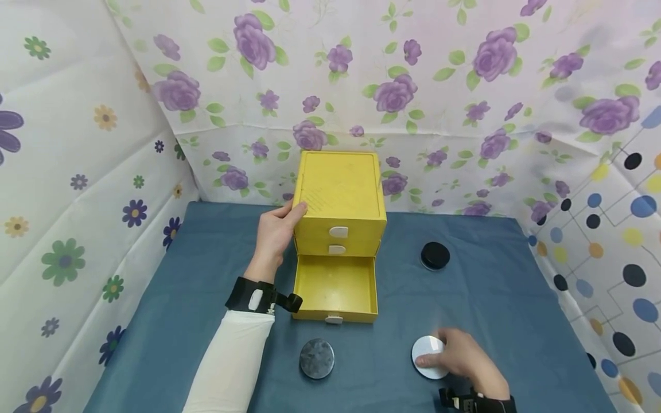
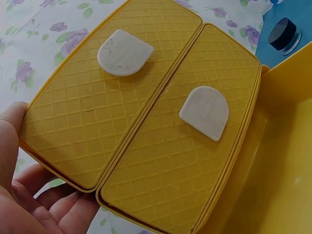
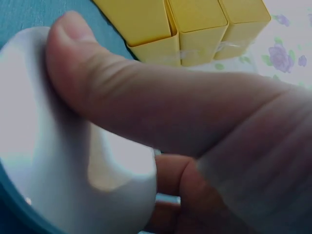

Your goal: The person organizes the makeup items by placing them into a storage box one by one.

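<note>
A yellow drawer cabinet [image 1: 341,186] stands at the back middle, its bottom drawer [image 1: 335,281] pulled out with nothing inside. My left hand [image 1: 276,229] holds the cabinet's left side, thumb at the top edge and the other fingers along the side, as the left wrist view shows. At the front right, my right hand [image 1: 462,355] pinches a white-lidded round jar [image 1: 426,350]. Its thumb lies across the shiny white lid [image 3: 29,126] in the right wrist view, with fingers at the far side; whether the jar touches the cloth I cannot tell.
A black-lidded jar [image 1: 435,256] stands right of the cabinet. Another jar with a dark grey, mottled lid [image 1: 317,358] stands in front of the open drawer. Blue cloth [image 1: 485,287] covers the table, with a flowered curtain [image 1: 439,115] behind.
</note>
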The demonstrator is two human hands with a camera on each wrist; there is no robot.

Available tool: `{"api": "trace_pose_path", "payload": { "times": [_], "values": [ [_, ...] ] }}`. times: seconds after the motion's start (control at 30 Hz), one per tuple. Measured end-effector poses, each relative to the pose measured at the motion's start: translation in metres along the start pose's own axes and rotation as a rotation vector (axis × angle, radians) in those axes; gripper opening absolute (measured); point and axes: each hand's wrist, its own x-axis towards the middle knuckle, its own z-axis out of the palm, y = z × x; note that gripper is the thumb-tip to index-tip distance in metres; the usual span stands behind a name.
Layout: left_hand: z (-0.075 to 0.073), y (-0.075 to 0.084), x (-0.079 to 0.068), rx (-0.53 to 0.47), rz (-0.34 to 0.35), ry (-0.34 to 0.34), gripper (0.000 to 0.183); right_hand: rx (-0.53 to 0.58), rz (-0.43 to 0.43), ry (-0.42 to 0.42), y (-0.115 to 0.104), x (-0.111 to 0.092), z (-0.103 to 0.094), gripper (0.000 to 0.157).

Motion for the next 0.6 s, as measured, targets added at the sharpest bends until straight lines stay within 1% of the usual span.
{"api": "trace_pose_path", "payload": {
  "times": [0.23, 0.33, 0.4, 0.5, 0.57, 0.6],
  "values": [
    [-0.0002, 0.0001, 0.0006, -0.004, 0.013, 0.005, 0.066, 0.004, -0.054, 0.019, 0.0037, 0.0065, 0.0043, 0.053],
    [0.0003, -0.0001, 0.0004, 0.003, 0.009, 0.002, 0.067, 0.005, -0.062, 0.008, 0.0058, 0.0077, 0.0041, 0.056],
    [0.0005, -0.0001, 0.0002, 0.007, 0.006, 0.000, 0.068, 0.009, -0.060, -0.014, 0.0061, 0.0085, 0.0024, 0.066],
    [0.0005, -0.0002, -0.0001, 0.003, 0.004, 0.002, 0.069, 0.017, -0.061, -0.056, 0.0051, 0.0099, -0.0002, 0.088],
    [0.0002, -0.0004, -0.0004, 0.003, -0.001, 0.006, 0.070, 0.032, -0.058, -0.076, 0.0039, 0.0097, -0.0018, 0.098],
    [0.0001, -0.0004, -0.0005, 0.001, -0.003, 0.007, 0.070, 0.049, -0.061, -0.083, 0.0033, 0.0093, -0.0020, 0.099]
  ]
}}
